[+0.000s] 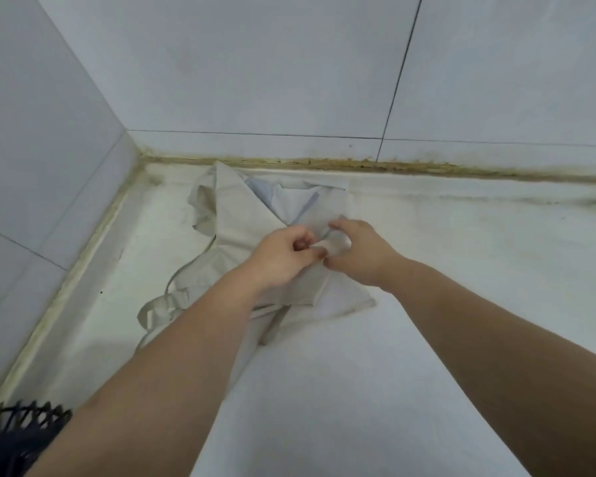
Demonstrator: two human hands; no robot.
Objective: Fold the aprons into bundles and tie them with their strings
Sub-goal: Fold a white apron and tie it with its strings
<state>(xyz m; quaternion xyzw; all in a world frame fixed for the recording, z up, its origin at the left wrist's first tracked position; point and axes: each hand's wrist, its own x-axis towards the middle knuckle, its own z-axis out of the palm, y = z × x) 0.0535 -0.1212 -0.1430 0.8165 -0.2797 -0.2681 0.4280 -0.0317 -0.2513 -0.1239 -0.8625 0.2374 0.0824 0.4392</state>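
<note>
while apron (234, 215) lies crumpled, left hand (283, 259), right hand (358, 256) on string (320, 246)

1. We can read no text, label, brand, number or sign in this view.
2. The apron (234, 215) shows us only plain pale cloth, with no print or tag that we can make out.
3. The wall tiles (255, 63) behind the apron and the desk (461, 256) under it carry no writing that we can read.
</note>
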